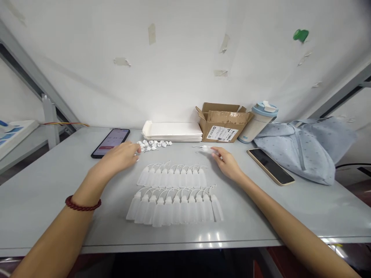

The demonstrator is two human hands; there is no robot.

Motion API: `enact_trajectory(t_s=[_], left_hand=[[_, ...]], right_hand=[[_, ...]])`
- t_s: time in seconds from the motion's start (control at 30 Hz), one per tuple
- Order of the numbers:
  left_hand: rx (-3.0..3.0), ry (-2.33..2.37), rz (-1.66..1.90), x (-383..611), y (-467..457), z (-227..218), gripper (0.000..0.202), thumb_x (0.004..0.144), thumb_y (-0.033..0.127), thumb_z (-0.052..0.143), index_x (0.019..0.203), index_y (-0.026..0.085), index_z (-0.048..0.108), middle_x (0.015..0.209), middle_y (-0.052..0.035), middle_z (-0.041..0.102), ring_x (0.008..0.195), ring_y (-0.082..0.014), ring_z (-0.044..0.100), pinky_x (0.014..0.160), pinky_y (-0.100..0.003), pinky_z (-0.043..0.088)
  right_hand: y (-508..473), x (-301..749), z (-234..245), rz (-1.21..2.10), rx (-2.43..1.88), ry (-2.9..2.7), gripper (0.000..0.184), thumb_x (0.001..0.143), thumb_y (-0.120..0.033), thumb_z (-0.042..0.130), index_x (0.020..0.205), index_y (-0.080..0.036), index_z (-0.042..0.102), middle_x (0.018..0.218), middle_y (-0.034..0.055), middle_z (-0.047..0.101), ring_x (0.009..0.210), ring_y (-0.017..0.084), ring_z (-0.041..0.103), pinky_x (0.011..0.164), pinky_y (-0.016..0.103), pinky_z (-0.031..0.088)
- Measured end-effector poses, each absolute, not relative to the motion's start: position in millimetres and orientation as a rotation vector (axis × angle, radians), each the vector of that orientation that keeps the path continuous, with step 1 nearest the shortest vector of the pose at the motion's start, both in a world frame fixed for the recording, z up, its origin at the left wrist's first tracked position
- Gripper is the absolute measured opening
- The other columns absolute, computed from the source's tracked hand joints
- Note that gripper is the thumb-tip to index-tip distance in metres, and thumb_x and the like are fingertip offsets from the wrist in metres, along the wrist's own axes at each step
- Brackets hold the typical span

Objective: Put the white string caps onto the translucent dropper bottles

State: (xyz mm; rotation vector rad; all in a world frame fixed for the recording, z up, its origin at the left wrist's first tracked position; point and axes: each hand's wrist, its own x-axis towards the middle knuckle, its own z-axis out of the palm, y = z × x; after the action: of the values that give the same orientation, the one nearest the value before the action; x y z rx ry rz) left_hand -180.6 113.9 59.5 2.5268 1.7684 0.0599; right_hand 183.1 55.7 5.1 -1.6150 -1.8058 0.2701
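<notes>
My left hand (123, 156) is at the near left edge of a pile of small white caps (153, 145), thumb and fingers bent and apart. Whether a fingertip touches a cap is hard to make out. Between the thumb and fingers of my right hand (227, 164) is a small translucent white bottle (211, 150), lying roughly level with its tip pointing left. Two rows of similar squeeze bottles lie between my forearms: a back row (172, 178) and a front row (175, 210). Thin curved white tubes stick out from their tops.
A lit phone (111, 143) lies left of the caps. Behind are stacked white trays or boxes (174, 131), an open cardboard box (223, 125) and a tumbler (257, 121). On the right lie a dark-screened phone (271, 166) and a pale blue bag (301, 148).
</notes>
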Motion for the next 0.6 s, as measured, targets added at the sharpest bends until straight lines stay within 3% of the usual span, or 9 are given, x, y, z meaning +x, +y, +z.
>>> enact_trajectory(t_s=[0.27, 0.47, 0.6], left_hand=[[2.516, 1.620, -0.098, -172.5, 121.8, 48.9, 0.025, 0.068, 0.016, 0.044, 0.086, 0.018, 0.060, 0.088, -0.0086, 0.065, 0.089, -0.0260, 0.060, 0.072, -0.031, 0.043], [2.535, 1.597, -0.101, -173.1, 122.5, 46.9, 0.024, 0.067, 0.015, 0.043, 0.083, 0.018, 0.061, 0.086, -0.0090, 0.064, 0.086, -0.0264, 0.060, 0.070, -0.032, 0.042], [2.520, 1.599, -0.105, -172.2, 120.9, 47.9, 0.024, 0.066, 0.012, 0.043, 0.081, 0.018, 0.060, 0.083, -0.0081, 0.063, 0.083, -0.0251, 0.060, 0.067, -0.031, 0.041]], right_hand=[[67.9, 196.5, -7.9, 0.226, -1.634, -1.786, 0.015, 0.078, -0.025, 0.054, 0.092, -0.018, 0.053, 0.074, 0.0036, 0.059, 0.064, 0.019, 0.054, 0.064, 0.032, 0.045], [71.9, 202.1, -11.9, 0.166, -1.593, -1.770, 0.010, 0.077, -0.023, 0.057, 0.085, -0.018, 0.053, 0.093, 0.0072, 0.057, 0.064, 0.016, 0.055, 0.063, 0.033, 0.048], [69.7, 200.9, -9.4, 0.108, -1.558, -1.791, 0.008, 0.079, -0.024, 0.055, 0.083, -0.017, 0.054, 0.091, 0.0079, 0.055, 0.065, 0.017, 0.055, 0.061, 0.033, 0.049]])
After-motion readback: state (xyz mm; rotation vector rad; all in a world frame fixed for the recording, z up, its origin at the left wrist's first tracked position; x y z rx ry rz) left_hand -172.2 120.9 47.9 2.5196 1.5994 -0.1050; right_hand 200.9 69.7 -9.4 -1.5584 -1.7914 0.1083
